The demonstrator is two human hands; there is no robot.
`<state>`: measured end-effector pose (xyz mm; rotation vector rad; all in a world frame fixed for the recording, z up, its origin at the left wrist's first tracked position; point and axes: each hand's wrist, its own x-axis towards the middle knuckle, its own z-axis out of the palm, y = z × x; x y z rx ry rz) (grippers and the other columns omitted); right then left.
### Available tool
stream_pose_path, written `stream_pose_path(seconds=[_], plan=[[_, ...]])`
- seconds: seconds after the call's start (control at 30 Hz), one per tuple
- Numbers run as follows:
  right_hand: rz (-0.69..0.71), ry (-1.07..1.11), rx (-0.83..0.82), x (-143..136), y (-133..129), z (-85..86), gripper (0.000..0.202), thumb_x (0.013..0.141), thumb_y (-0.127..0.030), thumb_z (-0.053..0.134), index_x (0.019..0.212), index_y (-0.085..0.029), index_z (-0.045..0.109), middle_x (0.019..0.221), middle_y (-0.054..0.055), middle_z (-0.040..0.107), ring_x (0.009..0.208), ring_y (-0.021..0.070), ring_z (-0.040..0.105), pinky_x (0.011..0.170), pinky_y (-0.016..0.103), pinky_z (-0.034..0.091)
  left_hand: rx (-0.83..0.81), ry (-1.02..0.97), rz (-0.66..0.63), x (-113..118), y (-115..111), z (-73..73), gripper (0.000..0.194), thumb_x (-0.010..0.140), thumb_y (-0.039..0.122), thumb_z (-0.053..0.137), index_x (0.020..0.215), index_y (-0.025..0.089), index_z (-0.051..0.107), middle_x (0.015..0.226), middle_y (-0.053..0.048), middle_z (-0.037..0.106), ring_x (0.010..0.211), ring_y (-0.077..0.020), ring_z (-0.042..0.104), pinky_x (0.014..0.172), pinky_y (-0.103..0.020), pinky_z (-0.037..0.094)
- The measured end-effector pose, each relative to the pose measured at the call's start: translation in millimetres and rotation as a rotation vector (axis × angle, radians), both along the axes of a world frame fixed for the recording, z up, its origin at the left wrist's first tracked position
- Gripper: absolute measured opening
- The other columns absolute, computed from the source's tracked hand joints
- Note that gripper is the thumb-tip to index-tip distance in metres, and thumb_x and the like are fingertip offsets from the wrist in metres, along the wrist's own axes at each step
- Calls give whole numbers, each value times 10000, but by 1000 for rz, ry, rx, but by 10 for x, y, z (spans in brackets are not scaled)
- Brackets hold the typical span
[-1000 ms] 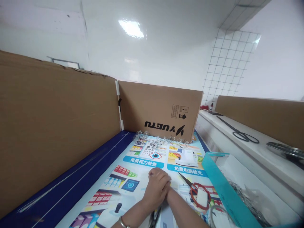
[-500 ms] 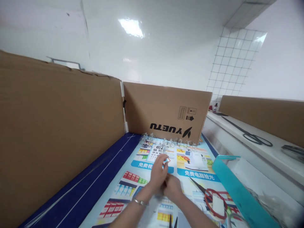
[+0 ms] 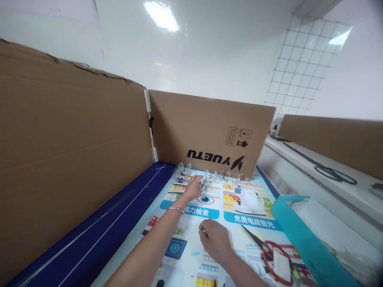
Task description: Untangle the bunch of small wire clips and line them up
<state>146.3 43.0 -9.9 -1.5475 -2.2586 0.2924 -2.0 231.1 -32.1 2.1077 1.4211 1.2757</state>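
Observation:
My left hand (image 3: pixel 194 189) reaches forward over the printed sheet to a row of small clear, silvery, wire-like pieces (image 3: pixel 206 180). Its fingers are bent together at the edge of that row; whatever lies between them is too small to make out. Nearer to me, my right hand (image 3: pixel 216 239) hovers over or rests on the sheet with its fingers curled in. What it holds, if anything, is hidden. To its right lie scissors (image 3: pixel 271 255) with red handles, and a small white block (image 3: pixel 281 264) on top of the handles.
A cardboard panel (image 3: pixel 209 127) stands behind the row, another (image 3: pixel 72 159) along the left. At the right is a teal-edged box (image 3: pixel 308 243) with pale contents. Long dark scissors (image 3: pixel 332 173) lie on a white ledge (image 3: pixel 302 159). The printed sheet (image 3: pixel 191 249) covers the table.
My hands have parted. The left one has gone forward to the row of clear pieces, while the right one stays near the middle. The camera view has shifted slightly.

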Motion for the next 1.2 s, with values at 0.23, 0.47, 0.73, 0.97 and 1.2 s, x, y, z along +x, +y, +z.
stream_pose_path(seconds=[0.23,0.47,0.73,0.97,1.2], plan=[[1,2,24,0,-19,19,110,772,-214,492,821,-255,581,799,-28,614,757,131,551,639,213,324,-2,-49,64,-62,-74,-108,398,632,32,573,1005,165,534,995,-57,526,991,-219,486,899,-391,368],[4,-3,2,-2,-10,8,124,774,-216,488,838,-251,589,815,-18,621,776,141,555,647,222,324,38,-87,64,-119,-165,-78,443,655,79,580,1073,206,508,1126,-56,467,1137,-227,406,996,-365,296],[6,12,41,-7,-20,-29,103,774,-214,479,814,-242,571,801,-15,620,761,143,551,631,228,304,-22,-135,41,148,-152,-97,803,584,232,705,1277,216,299,1314,-98,332,1188,-264,383,962,-354,312],[7,14,46,-11,-33,-20,102,774,-210,478,814,-240,567,801,-15,619,771,144,556,636,227,309,-47,-163,53,262,-63,-133,703,602,189,687,1213,199,339,1197,-98,448,1086,-239,477,880,-325,355],[13,-4,63,7,-32,-27,106,772,-199,477,813,-241,565,808,-23,621,765,136,555,629,228,311,10,-111,34,233,-24,-140,535,609,141,624,1104,209,433,1108,-62,462,1017,-209,481,879,-332,370]])
